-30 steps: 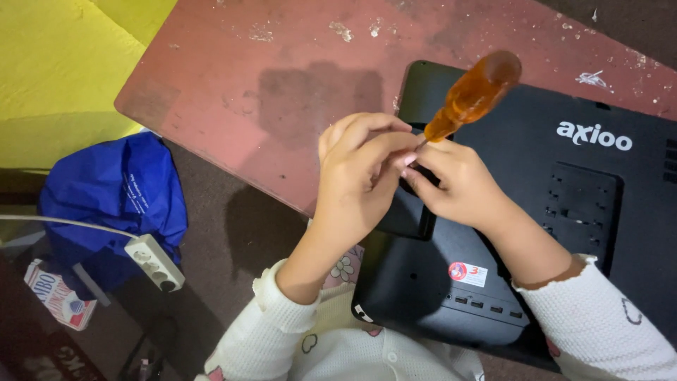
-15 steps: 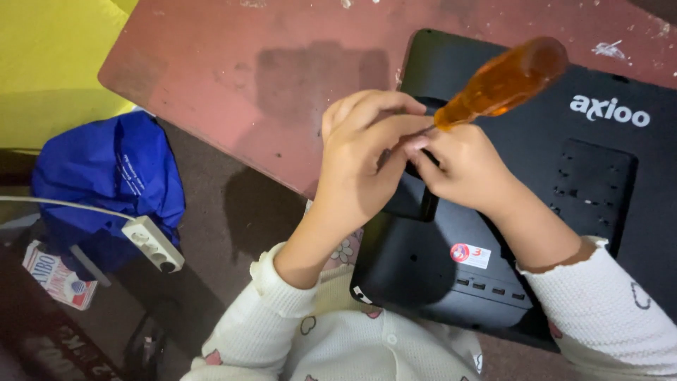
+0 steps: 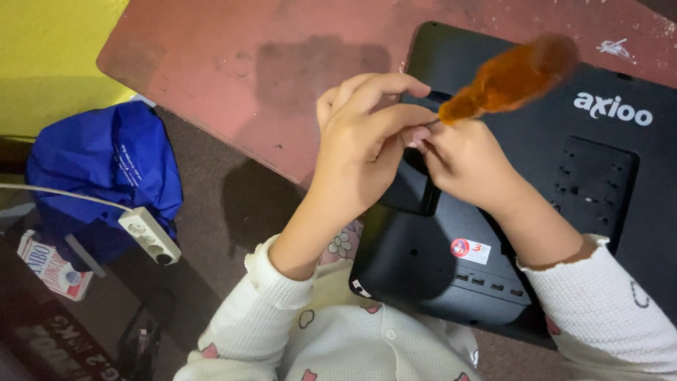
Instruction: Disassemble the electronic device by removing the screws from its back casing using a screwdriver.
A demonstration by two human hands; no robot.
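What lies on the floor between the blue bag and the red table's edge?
Only bare dark floor, crossed by shadow, between the blue bag and the red table, in the head view.

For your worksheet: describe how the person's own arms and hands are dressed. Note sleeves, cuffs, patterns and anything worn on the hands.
Both hands, left hand and right hand, are bare, with no gloves, and no rings or watch show. The sleeves are cream waffle-knit with small outlined heart shapes, and the cuffs are frilled.
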